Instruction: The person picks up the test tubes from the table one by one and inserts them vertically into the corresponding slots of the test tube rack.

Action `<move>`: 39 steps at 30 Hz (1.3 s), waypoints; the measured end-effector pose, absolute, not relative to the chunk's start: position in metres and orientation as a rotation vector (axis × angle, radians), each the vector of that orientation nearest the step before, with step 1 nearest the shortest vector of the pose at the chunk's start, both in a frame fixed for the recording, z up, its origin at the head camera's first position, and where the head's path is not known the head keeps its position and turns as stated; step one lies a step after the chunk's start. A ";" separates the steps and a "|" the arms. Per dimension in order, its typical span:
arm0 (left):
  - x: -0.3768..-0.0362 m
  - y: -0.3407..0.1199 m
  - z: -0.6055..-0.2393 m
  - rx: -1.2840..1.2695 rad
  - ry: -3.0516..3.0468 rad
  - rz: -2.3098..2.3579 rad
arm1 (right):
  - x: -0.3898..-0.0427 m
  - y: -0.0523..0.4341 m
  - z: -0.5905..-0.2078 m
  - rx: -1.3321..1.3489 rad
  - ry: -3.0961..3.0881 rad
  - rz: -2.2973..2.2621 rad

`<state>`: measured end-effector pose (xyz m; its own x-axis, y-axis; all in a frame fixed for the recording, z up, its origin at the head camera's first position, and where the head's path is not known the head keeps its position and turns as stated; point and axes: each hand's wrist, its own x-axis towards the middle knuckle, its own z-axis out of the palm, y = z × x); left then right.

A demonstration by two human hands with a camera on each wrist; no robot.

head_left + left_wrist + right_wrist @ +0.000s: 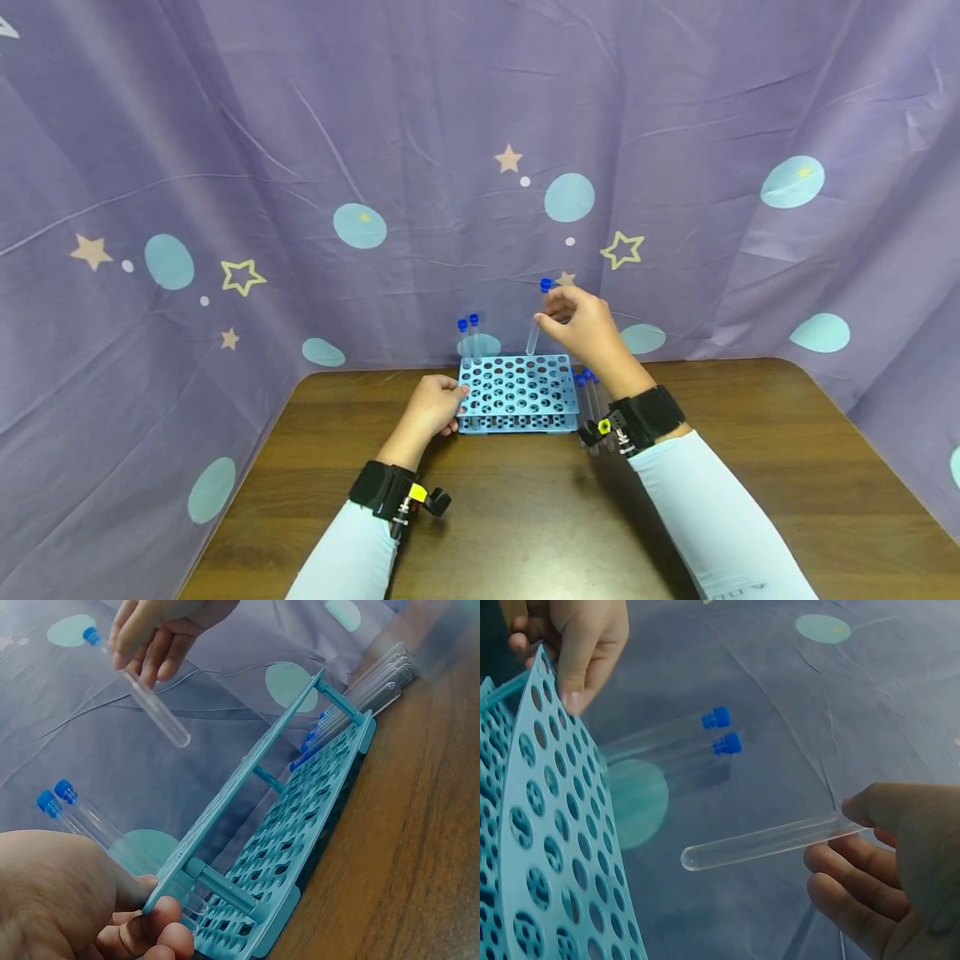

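A light blue tube rack (517, 393) (300, 817) (540, 847) stands on the brown table (525, 517). My left hand (433, 408) (82, 907) (574, 641) grips its left edge. My right hand (581, 321) (154, 634) (889, 862) pinches a clear blue-capped test tube (537, 321) (142, 694) (769, 841) above the rack's far right part, its round end pointing down. Two capped tubes (468, 337) (86, 817) (671, 746) stand in the rack's far left corner. More capped tubes (590, 393) (360, 701) lie on the table right of the rack.
A purple cloth with stars and teal dots (480, 167) hangs behind and along both sides of the table. Bare wood stretches in front of the rack and to the right (787, 450). Black wrist straps (648, 417) sit on both arms.
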<state>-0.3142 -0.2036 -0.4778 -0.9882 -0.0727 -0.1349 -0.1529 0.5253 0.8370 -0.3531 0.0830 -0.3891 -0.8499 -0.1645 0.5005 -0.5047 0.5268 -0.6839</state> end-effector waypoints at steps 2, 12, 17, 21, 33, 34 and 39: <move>-0.314 -0.204 -0.478 -0.198 2.669 1.478 | -0.356 0.077 -0.389 0.567 -2.398 1.257; -0.315 -0.204 -0.481 -0.184 2.689 1.464 | -0.372 0.045 -0.398 0.643 -2.433 1.294; -0.315 -0.204 -0.483 -0.181 2.695 1.454 | -0.374 0.029 -0.402 0.673 -2.462 1.326; -0.316 -0.204 -0.482 -0.186 2.694 1.454 | -0.376 0.019 -0.407 0.683 -2.481 1.340; -0.315 -0.203 -0.478 -0.196 2.709 1.442 | -0.378 0.004 -0.416 0.711 -2.517 1.281; -0.315 -0.203 -0.478 -0.197 2.710 1.441 | -0.378 0.003 -0.416 0.709 -2.519 1.277; -0.314 -0.203 -0.478 -0.200 2.711 1.434 | -0.379 0.001 -0.419 0.706 -2.511 1.272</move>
